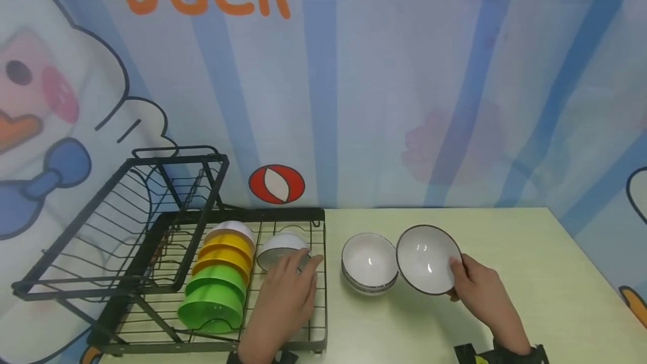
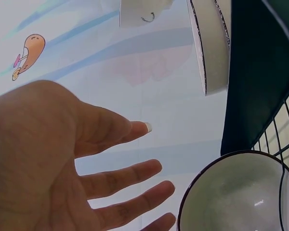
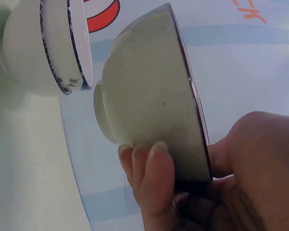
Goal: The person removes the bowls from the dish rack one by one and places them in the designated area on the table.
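Observation:
My right hand grips a white bowl with a thin dark rim, thumb inside the rim and fingers against its outside. In the right wrist view that bowl is held up with its side showing. Just left of it stand nested white bowls on the table. My left hand is over the dish rack, fingers spread and holding nothing. Close by its fingertips, another white bowl leans in the rack; the left wrist view shows its dark-rimmed mouth beside the fingers.
The black dish rack fills the left of the pale table. In it stands a row of green bowls, yellow bowls and a white one behind. A raised upper rack tier juts out at left. A printed cloth hangs behind.

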### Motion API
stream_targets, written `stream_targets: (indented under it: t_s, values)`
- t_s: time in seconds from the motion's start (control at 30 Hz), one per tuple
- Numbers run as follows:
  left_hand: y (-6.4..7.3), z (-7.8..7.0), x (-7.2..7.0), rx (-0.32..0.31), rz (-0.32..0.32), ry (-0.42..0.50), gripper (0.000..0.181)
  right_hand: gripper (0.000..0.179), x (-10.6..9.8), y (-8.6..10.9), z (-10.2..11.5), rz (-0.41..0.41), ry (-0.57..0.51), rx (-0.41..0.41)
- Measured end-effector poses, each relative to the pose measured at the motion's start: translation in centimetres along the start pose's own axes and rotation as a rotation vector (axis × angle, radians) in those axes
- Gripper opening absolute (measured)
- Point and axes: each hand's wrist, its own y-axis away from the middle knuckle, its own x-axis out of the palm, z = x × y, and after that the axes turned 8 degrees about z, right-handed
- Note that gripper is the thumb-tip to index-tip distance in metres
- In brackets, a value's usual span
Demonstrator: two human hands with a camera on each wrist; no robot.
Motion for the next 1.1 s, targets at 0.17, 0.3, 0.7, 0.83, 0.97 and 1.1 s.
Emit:
stream_targets:
  t_s: [0.17,0.3,0.7,0.83,0.97,1.1]
  values:
    - [0.0,0.0,-0.1,-0.008,0.002,0.000,0.032,0.047,-0.1,-0.2,-0.2,0.013,-0.030,0.035]
    - [0.0,0.0,-0.3,-0.021,0.011,-0.004,0.033,0.048,-0.2,-0.3,-0.6,0.016,-0.035,0.047]
    - [0.1,0.3,-0.2,-0.031,0.019,0.007,0.034,0.049,-0.2,-0.7,-1.6,0.021,-0.070,0.086]
    - [0.0,0.3,-0.3,-0.045,0.040,0.007,0.034,0.050,0.0,-0.9,-1.9,0.026,-0.066,0.089]
    - [0.0,0.3,-0.2,-0.045,0.026,-0.012,0.033,0.050,0.0,-1.2,-2.2,0.033,-0.061,0.091]
    - [0.1,0.4,-0.2,-0.050,0.018,-0.012,0.033,0.050,0.1,-1.3,-2.5,0.043,-0.060,0.091]
